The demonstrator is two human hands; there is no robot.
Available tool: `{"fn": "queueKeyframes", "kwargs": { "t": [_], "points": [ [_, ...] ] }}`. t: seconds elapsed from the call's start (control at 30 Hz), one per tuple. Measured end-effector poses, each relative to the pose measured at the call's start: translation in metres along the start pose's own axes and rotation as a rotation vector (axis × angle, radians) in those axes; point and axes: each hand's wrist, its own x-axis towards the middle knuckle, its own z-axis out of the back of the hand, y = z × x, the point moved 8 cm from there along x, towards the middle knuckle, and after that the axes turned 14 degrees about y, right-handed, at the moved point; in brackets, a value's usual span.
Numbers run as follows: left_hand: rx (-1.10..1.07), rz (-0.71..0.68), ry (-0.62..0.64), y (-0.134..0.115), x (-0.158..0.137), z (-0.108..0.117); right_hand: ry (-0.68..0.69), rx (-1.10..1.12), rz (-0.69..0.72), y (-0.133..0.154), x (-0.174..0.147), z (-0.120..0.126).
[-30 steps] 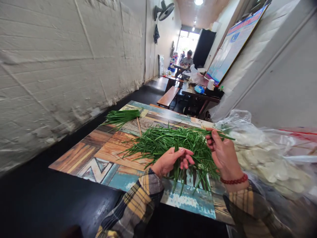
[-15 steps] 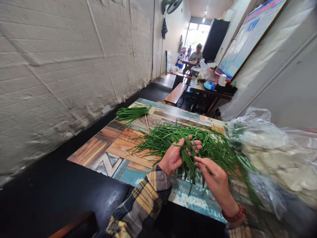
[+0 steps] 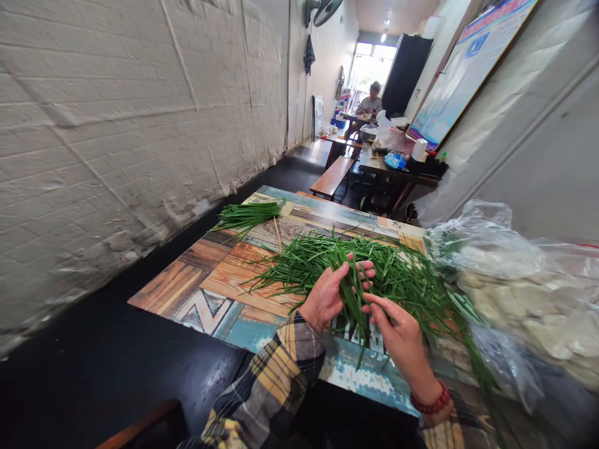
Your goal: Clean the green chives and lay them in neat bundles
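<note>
L. hand is palm up, fingers stretched rather than curled, loosely holding a few green strands betw. thumb & fingers. R. hand, red bracelet at the wrist, is closed at the fingertips, pinching the same strands just beside the L. fingers. Both hands are over the near side of the table, patchwork wood pattern w/ a blue edge.

Big loose pile of the same greens lies right behind the hands, mid-table, strands every which way; some long ones trail down on the R., past the R. forearm. Neater bunch sits at the far L. corner, strands mostly side by side, thin stick next to it, betw. bunch & pile.

On the R., a clear plastic bag w/ pale stuff in it, can't tell what exactly. Pile's R. end comes up close to it.

Further back: bench, 2nd table w/ bags & a blue pkt on it, & another person seated nr. the bright doorway.
</note>
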Motion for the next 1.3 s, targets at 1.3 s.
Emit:
{"fn": "queueKeyframes", "kwargs": {
  "t": [1.3],
  "points": [
    [0.431, 0.326, 0.035, 0.026, -0.005, 0.003, 0.574, 0.151, -0.046, 0.028, 0.074, -0.012]
  ]
}}
